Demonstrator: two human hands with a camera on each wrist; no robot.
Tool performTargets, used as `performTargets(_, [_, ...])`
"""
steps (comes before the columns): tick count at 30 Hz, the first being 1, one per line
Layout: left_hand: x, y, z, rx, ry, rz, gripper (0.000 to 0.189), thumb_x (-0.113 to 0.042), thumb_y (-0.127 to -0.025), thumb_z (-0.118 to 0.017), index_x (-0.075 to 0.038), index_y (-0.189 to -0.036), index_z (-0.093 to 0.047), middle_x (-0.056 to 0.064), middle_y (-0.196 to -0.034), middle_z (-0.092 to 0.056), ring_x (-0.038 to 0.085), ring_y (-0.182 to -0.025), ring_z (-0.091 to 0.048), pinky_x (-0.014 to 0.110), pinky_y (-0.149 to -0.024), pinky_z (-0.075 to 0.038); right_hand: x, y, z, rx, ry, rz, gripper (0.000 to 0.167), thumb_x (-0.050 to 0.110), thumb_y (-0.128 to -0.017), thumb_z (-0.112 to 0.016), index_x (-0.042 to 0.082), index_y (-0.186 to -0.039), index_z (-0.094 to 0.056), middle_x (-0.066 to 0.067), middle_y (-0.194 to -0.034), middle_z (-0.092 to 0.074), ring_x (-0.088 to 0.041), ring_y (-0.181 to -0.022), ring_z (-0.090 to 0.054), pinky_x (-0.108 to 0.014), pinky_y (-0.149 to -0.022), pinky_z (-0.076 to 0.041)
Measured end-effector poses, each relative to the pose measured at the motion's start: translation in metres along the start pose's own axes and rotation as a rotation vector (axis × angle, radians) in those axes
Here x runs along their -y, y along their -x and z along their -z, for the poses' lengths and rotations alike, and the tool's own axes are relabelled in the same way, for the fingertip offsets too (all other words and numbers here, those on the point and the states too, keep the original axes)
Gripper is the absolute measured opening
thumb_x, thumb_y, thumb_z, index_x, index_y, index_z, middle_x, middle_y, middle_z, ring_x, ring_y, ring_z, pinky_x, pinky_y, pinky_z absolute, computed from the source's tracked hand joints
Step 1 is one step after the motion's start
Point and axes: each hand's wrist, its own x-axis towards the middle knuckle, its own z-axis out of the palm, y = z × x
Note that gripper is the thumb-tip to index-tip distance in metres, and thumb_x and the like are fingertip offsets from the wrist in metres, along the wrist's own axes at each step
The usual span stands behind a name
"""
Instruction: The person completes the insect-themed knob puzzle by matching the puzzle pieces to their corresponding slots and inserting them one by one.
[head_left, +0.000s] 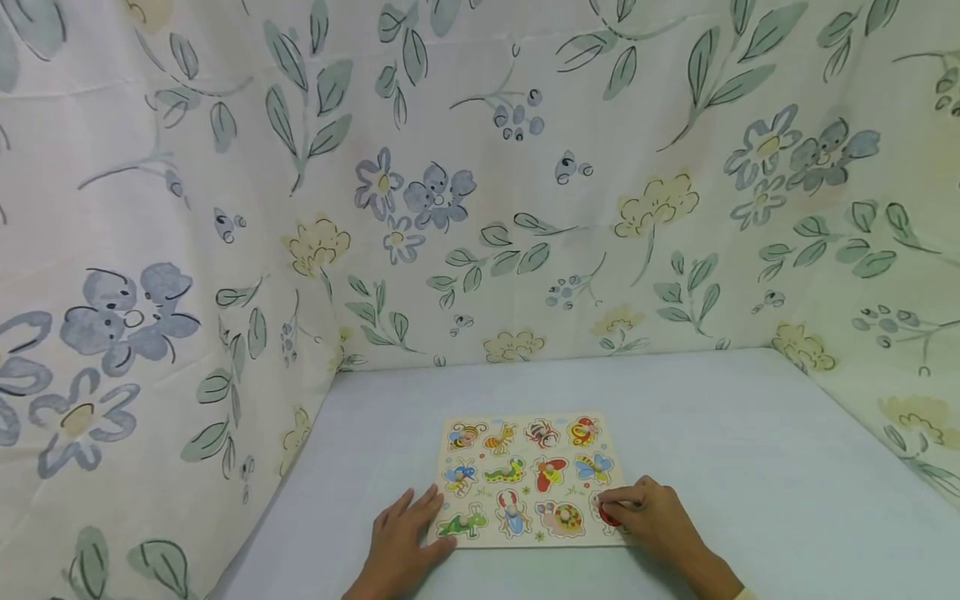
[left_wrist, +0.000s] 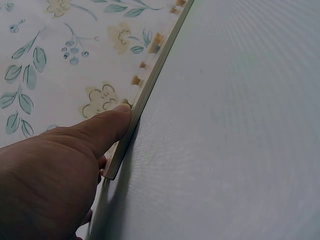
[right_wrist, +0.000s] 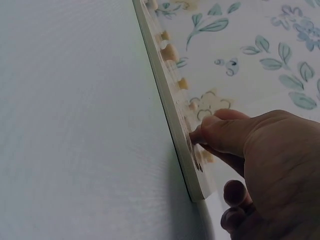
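A pale wooden peg puzzle board [head_left: 491, 542] with colourful insect pieces, each with a small knob, lies on the table. My right hand [head_left: 660, 521] is at its near right corner, thumb and forefinger pinching the knob [right_wrist: 195, 136] of a red ladybird piece [head_left: 609, 515]. Fingers partly cover that piece, which sits at its printed spot. At the near left corner, my left hand [head_left: 403, 537] rests against the board with fingers stretched along the left side. In the left wrist view the thumb [left_wrist: 107, 127] lies over the board's near edge.
Beside the ladybird are a snail piece [head_left: 564, 517], a blue stag beetle [head_left: 513, 513] and a green grasshopper [head_left: 462, 522]. Several more insects fill the rows behind. A white table [head_left: 720, 433] carries the board, and floral cloth [head_left: 517, 208] hangs around the back and sides.
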Motion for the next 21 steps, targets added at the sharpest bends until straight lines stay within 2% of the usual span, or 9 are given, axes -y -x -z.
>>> performTargets(10, [0.0006, -0.0021, -0.0007, 0.007, -0.005, 0.011, 0.073, -0.056, -0.078, -0.070, -0.012, -0.135, -0.057, 0.004, -0.145, -0.047, 0.044, -0.136, -0.028, 0.066, -0.103, -0.017, -0.0001, -0.0016, 0.0015, 0.038, 0.012, -0.058, 0.011, 0.018, -0.074, -0.084, 0.025, -0.081, -0.080, 0.011, -0.065, -0.050, -0.007, -0.056, -0.035, -0.022, -0.047, -0.032])
performTargets(21, [0.0016, -0.0007, -0.0013, 0.004, 0.009, 0.014, 0.073, -0.056, -0.078, -0.070, -0.011, -0.135, -0.057, 0.006, -0.144, -0.047, 0.044, -0.136, -0.028, 0.067, -0.103, -0.016, 0.0000, -0.0020, 0.0050, -0.004, -0.061, -0.124, 0.010, 0.015, -0.076, -0.082, 0.022, -0.083, -0.079, 0.011, -0.066, -0.056, -0.010, -0.060, -0.044, -0.023, -0.051, -0.037])
